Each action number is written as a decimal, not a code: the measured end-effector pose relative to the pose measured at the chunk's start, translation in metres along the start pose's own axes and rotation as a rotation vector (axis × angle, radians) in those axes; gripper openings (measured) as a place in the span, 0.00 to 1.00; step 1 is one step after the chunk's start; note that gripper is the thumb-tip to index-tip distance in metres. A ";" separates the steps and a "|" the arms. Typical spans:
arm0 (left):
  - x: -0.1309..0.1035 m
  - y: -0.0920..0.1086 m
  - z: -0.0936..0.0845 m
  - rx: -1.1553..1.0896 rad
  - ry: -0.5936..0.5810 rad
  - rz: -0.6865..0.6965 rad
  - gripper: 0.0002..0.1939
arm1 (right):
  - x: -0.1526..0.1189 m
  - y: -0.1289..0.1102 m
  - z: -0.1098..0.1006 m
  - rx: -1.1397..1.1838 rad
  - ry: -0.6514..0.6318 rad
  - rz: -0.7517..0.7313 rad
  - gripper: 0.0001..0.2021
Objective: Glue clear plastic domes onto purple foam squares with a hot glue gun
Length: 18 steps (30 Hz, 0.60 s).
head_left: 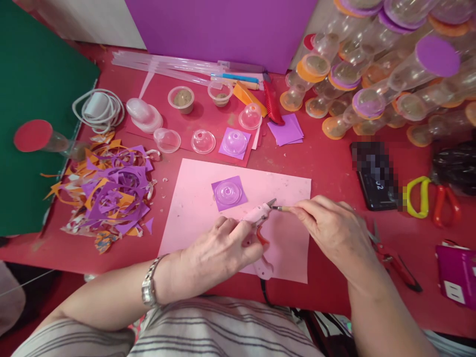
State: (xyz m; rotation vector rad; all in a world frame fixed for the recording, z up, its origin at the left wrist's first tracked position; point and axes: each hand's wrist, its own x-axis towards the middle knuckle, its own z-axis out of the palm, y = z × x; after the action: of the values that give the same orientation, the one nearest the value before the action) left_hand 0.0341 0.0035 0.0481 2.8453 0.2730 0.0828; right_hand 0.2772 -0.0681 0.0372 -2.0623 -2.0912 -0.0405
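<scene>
My left hand, with a metal watch at its wrist, is closed round a pink glue gun over the pink sheet. The gun's tip points up and right. My right hand pinches a thin tool with a tan handle, its metal end touching or very near the gun's tip. Just up and left of the gun, a purple square with a clear dome on it lies on the pink sheet. Fingers cover part of the gun's body and trigger.
Purple and orange scraps are heaped at left. Clear domes, sand cups and purple squares lie behind the sheet. Stacked clear bottles fill the back right. A phone, yellow-handled scissors and red-handled cutters lie at right.
</scene>
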 end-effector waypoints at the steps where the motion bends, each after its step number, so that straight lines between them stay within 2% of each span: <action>1: 0.000 0.000 0.000 0.006 0.005 -0.002 0.12 | -0.001 0.001 0.001 0.005 -0.004 0.001 0.25; 9: 0.001 0.000 -0.001 0.001 0.019 -0.003 0.10 | -0.004 -0.003 0.000 0.007 0.030 0.022 0.23; 18: 0.000 0.000 0.005 0.016 0.030 -0.002 0.11 | -0.002 -0.009 -0.004 -0.107 0.009 -0.054 0.22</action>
State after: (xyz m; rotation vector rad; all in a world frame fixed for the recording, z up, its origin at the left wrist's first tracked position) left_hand 0.0348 0.0021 0.0436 2.8612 0.2846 0.1241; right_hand 0.2684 -0.0707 0.0423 -2.0599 -2.1844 -0.1731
